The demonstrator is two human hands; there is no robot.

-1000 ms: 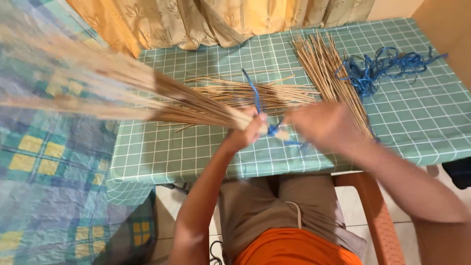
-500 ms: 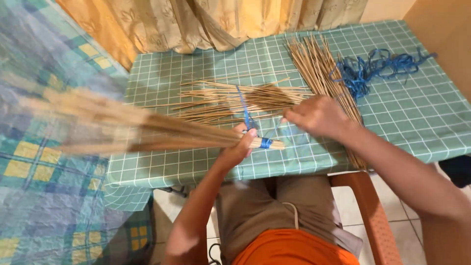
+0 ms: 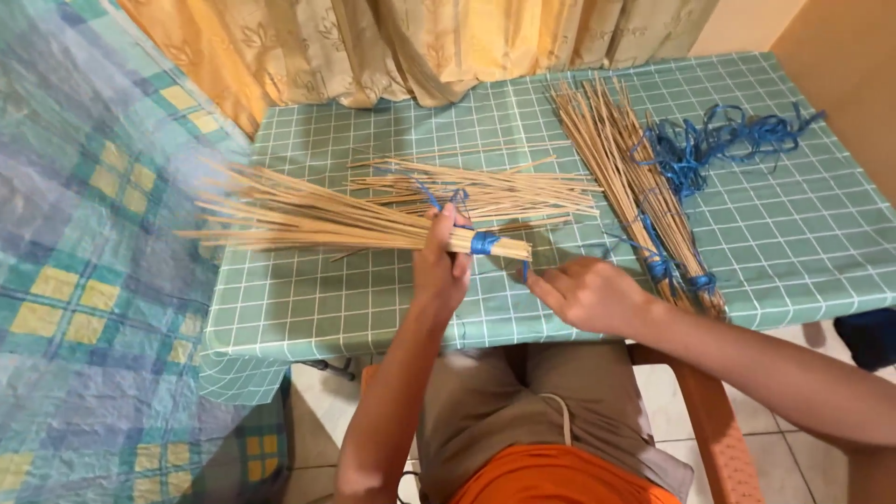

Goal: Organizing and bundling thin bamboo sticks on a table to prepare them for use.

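Left hand (image 3: 441,266) clamped around a bundle of thin tan sticks (image 3: 317,219), gripping just behind a blue binding (image 3: 484,244) wound near the butt end; sticks fan out away from the hand, to its left, held just over the desk (image 3: 308,308).

Right hand (image 3: 583,294) just right of the binding, fingers partly curled; appears to pinch the short blue tail hanging from the wrap (grip itself too small to confirm).

Judged step: tying off the binding. The next move likely calls for steady tension on the tail while the left hand keeps the sticks from spreading.

Beyond the left hand: loose sticks (image 3: 485,191) flat on the desk. Beyond the right hand: a second tied bundle (image 3: 625,177), then a tangle of blue cord (image 3: 719,140).
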